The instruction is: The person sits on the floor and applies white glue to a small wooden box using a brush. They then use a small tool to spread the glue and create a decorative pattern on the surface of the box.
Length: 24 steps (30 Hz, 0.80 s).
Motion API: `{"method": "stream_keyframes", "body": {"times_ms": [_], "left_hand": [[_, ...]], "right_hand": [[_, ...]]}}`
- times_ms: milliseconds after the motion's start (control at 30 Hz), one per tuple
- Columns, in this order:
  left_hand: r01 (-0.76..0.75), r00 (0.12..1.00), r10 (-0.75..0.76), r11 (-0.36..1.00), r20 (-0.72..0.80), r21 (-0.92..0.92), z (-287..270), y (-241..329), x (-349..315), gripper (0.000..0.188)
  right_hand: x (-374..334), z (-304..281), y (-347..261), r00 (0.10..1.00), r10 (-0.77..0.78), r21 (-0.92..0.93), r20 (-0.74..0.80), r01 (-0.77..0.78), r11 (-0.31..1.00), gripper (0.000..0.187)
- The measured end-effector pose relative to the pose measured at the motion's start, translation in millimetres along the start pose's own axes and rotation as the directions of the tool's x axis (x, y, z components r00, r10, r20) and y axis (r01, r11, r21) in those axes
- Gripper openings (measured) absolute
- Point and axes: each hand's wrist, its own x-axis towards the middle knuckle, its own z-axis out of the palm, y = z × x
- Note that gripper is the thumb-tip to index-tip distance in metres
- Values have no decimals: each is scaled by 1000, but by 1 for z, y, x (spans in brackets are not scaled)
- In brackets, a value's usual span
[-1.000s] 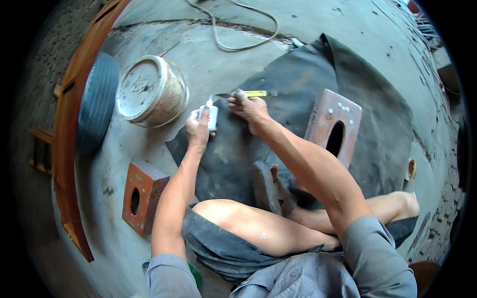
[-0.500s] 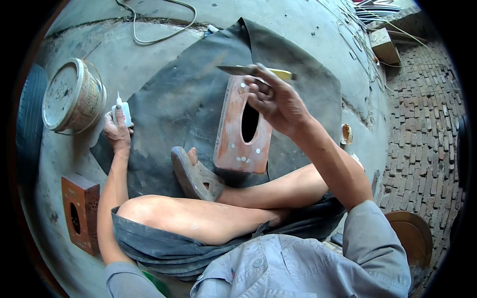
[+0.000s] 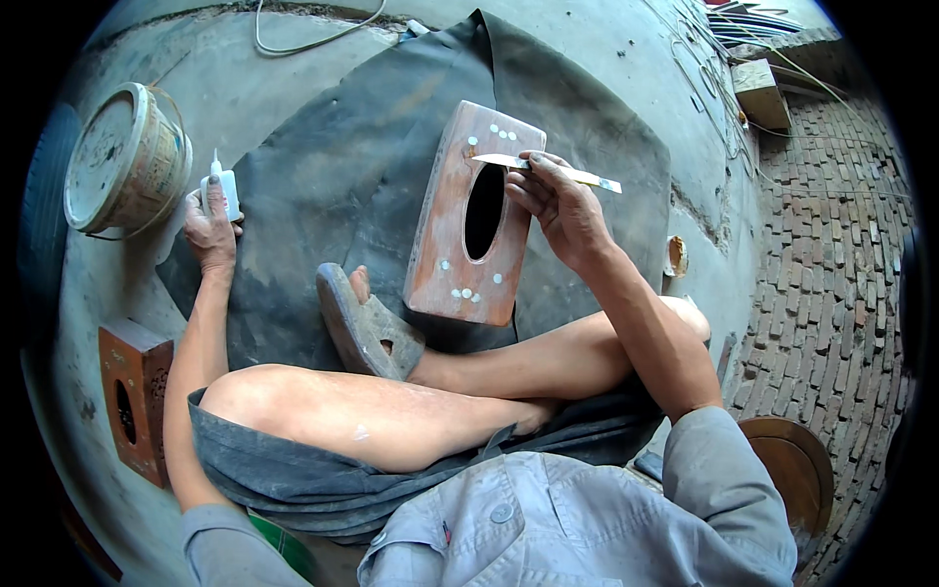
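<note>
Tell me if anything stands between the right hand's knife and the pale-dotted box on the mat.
Nothing visible does: the right hand holds the knife over the box; whether the blade tip touches it is unclear.

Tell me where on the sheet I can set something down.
A wide patch of the dark sheet lies free between the left hand, holding a white bottle, and the faded red box; another lies between the right hand and the sheet's right edge. It is crowded around the sandal, between box and legs, and under the knife.
</note>
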Motion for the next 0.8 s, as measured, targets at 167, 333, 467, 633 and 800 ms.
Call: {"method": "stream_keyframes", "body": {"times_ms": [167,333,467,633,800], "left_hand": [[0,1000,0,1000,-3,-25,1,6,-4,56],[-3,1000,4,999,6,-39,0,3,-2,59],[-12,1000,12,999,5,-48,0,-3,1,59],[-2,1000,2,1000,-4,-24,1,0,0,58],[-8,1000,8,1000,-8,-20,1,-1,0,57]], "right_hand": [[1,2,2,999,-32,-17,-25,31,999,21],[3,1,4,999,-42,-25,4,42,999,23],[3,1,4,999,-44,-45,13,45,998,26],[2,2,4,999,-46,-63,-6,45,997,23],[3,2,5,999,-51,-63,0,51,997,23]]}}
